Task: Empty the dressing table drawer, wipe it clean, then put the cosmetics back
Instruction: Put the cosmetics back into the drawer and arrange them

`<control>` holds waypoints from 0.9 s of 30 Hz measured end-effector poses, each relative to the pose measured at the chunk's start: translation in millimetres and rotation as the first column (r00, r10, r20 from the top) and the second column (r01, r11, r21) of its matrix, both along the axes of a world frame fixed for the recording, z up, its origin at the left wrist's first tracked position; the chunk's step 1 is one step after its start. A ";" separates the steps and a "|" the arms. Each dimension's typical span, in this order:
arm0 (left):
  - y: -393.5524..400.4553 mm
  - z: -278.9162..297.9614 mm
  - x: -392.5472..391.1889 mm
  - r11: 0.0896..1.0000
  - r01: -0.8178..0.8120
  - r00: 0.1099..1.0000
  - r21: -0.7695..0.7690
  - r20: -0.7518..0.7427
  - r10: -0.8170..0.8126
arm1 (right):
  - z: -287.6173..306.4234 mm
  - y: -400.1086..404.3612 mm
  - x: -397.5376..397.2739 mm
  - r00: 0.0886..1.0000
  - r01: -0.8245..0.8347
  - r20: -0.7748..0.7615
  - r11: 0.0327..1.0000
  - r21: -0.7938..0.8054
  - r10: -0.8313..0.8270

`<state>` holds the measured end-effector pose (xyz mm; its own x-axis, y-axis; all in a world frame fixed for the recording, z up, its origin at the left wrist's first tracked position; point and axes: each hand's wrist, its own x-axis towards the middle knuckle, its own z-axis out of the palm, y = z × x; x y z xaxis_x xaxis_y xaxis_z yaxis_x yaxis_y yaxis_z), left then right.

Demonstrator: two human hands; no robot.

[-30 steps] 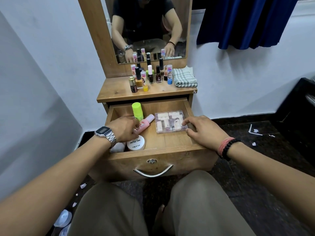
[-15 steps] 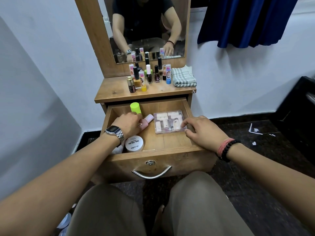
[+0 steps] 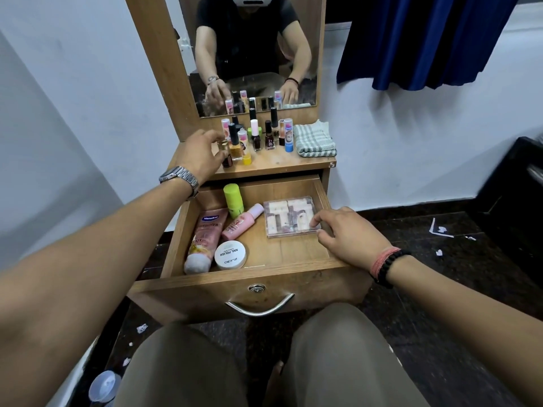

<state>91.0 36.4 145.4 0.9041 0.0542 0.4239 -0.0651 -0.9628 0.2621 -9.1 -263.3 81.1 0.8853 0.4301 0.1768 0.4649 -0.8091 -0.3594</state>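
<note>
The open wooden drawer holds a green-capped stick, a pink bottle, a pink Vaseline tube, a round white nail-polish jar and a clear palette case. My right hand pinches the case's near right corner, index finger on top, thumb at the front edge. Several nail polishes and small bottles stand on the table top. My left hand reaches over the top's left side, with its fingers curled round a small gold-capped bottle.
A folded checked cloth lies at the right of the top, below the mirror. A dark blue curtain hangs at the right. Paper scraps lie on the dark floor. My knees sit just under the drawer handle.
My left hand left the pink bottle in the drawer and rose to the small bottle on the top, uncovering the Vaseline tube. My right hand stayed on the case.
</note>
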 end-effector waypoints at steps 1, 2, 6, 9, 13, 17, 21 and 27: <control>0.9 -0.8 0.5 1.000 -0.002 1.000 -0.020 0.005 0.002 | -0.4 -0.2 0.2 1.000 -0.001 0.000 1.000 0.001 0.001; 1.6 -1.4 0.5 0.998 -0.007 1.000 -0.056 0.013 0.008 | -0.7 -0.4 0.6 1.000 -0.001 -0.001 1.000 0.002 0.001; 4.3 -3.7 -8.4 0.976 -0.041 0.999 -0.215 0.003 0.043 | -2.1 -1.1 1.6 1.000 -0.001 0.001 1.000 0.001 0.001; 4.7 -1.8 -27.7 0.958 -0.015 0.996 -0.287 0.085 0.040 | -2.2 -1.0 1.4 1.000 -0.002 -0.004 1.000 0.008 0.002; -9.6 -4.2 -61.9 0.927 0.178 0.977 -0.329 0.172 -0.127 | -0.3 0.1 0.4 1.000 0.009 -0.005 1.000 0.003 -0.009; -26.1 -31.0 -81.3 0.926 0.349 0.926 -0.145 -0.098 -0.364 | 0.5 0.2 -1.2 1.000 0.023 -0.014 1.000 -0.010 -0.023; -34.4 -69.9 -71.1 0.955 0.289 0.912 0.068 -0.324 -0.253 | 0.5 0.6 -3.0 0.999 0.040 -0.015 0.999 -0.016 -0.040; -47.4 -80.3 -55.0 0.977 0.208 0.932 0.036 -0.312 -0.187 | 0.2 0.2 -2.1 0.999 0.047 -0.010 0.999 -0.018 -0.047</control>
<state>36.0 -11.0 65.2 0.9798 -0.1578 0.1228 -0.1832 -0.9547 0.2347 -11.2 -263.1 81.3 0.9063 0.3912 0.1601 0.4227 -0.8362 -0.3494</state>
